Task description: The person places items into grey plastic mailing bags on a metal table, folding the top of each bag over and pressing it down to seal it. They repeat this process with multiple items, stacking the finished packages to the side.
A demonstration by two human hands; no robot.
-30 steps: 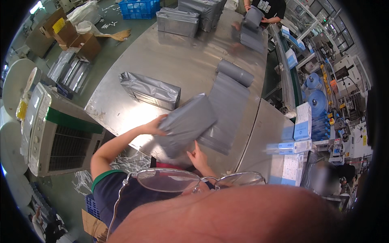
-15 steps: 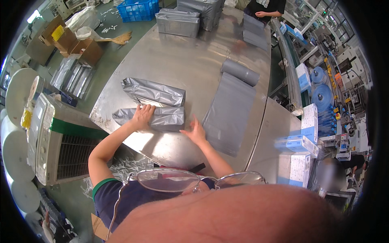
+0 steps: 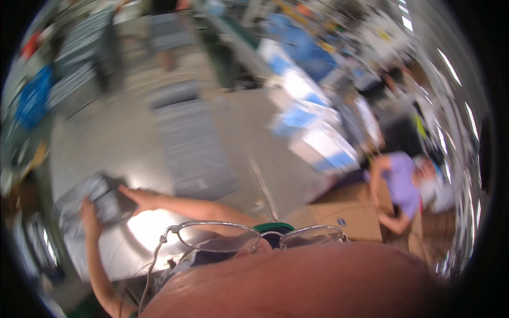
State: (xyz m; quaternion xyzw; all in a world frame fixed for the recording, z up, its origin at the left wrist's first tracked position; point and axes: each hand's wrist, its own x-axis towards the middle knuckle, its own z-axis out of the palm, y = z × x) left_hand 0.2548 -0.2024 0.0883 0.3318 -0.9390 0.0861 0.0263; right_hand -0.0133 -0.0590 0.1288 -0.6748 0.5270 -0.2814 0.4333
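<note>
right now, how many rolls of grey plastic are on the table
1 that I can tell: the roll at the far end of the flat sheet on the table. Blur could hide another at the grey strip farther off.

Blur smears my view. White glare on metal table (image 3: 151,233) near my right hand (image 3: 140,199). Light strips (image 3: 450,70) curve at right rim.

Motion blur merges the grey plastic-wrapped packages (image 3: 95,199) at near left, so their dividing edges and their contact with the right grip (image 3: 140,200) cannot be told. The upper edge cuts off a far co-worker (image 3: 164,6), and wire-framed glasses (image 3: 217,237) partly cover the right sleeve (image 3: 273,228). The far-right machinery (image 3: 371,34) is smeared beyond detail.
</note>
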